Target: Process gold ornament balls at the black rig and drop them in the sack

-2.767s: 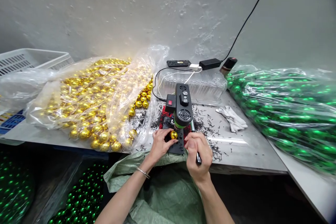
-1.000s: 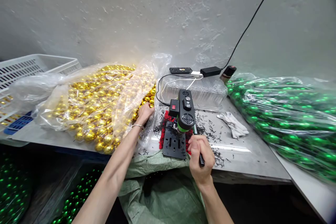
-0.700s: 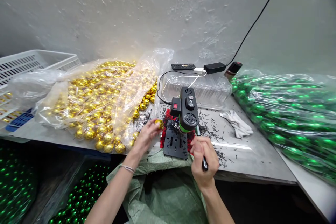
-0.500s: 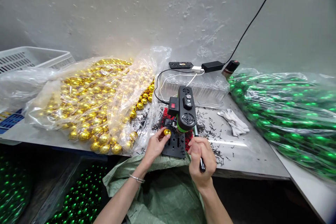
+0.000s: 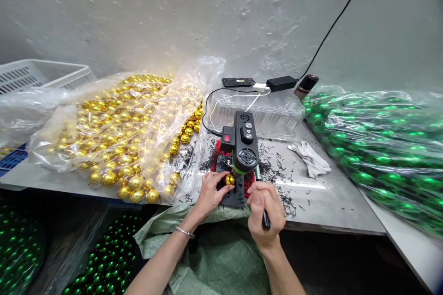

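While 1 left hand (image 5: 212, 193) pinches 1 gold ball (image 5: 229, 179), 1 right hand (image 5: 266, 212) gripping 1 handle (image 5: 266, 221)

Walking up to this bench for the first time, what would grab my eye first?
Probably the gold balls, heaped under clear plastic on the left, and the shiny green ones bagged on the right. Between them stands a black machine; the left hand holds one gold ball below it, and the right hand grips its lever.
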{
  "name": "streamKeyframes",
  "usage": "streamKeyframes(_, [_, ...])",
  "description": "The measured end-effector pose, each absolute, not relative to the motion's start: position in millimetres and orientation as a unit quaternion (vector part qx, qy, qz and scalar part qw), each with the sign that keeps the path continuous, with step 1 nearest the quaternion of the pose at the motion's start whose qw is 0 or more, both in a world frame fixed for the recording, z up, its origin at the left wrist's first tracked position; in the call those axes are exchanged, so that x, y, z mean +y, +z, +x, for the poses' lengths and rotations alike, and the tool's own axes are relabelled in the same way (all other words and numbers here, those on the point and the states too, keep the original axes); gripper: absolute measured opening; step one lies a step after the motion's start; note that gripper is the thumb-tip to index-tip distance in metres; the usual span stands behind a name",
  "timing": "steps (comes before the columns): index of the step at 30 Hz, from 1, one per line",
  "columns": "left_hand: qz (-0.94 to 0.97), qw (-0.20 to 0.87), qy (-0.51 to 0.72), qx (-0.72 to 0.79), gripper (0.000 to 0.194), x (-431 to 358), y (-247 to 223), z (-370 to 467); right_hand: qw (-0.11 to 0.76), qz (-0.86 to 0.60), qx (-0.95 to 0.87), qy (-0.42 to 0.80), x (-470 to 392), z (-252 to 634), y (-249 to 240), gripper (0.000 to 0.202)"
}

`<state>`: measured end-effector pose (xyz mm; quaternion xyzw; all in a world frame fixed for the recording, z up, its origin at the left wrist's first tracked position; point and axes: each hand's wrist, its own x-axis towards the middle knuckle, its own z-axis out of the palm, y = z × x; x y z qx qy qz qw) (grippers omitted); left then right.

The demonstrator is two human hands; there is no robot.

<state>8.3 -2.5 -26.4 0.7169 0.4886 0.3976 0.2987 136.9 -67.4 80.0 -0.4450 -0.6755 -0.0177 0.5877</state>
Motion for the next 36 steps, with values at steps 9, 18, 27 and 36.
streamKeyframes(9, [0.724, 0.304, 0.401, 0.472, 0.036, -0.5, -27.9, 9.0, 0.585, -0.444, -0.678, -0.016, -67.6, 139.6, 67.1, 0.022])
streamKeyframes(18, [0.725, 0.294, 0.409, 0.47, 0.035, -1.2, -28.8, 9.5, 0.601, -0.41, -0.679, -0.096, -57.5, 141.6, 17.1, 0.022])
streamKeyframes(27, [0.727, 0.291, 0.411, 0.466, 0.034, 0.8, -32.5, 8.9, 0.569, -0.39, -0.716, -0.107, -53.4, 143.4, 17.6, 0.022])
streamKeyframes(36, [0.746, 0.244, 0.41, 0.466, 0.031, -18.9, -26.1, 3.4, 0.599, -0.465, -0.651, 0.031, -68.4, 134.7, 94.1, 0.025])
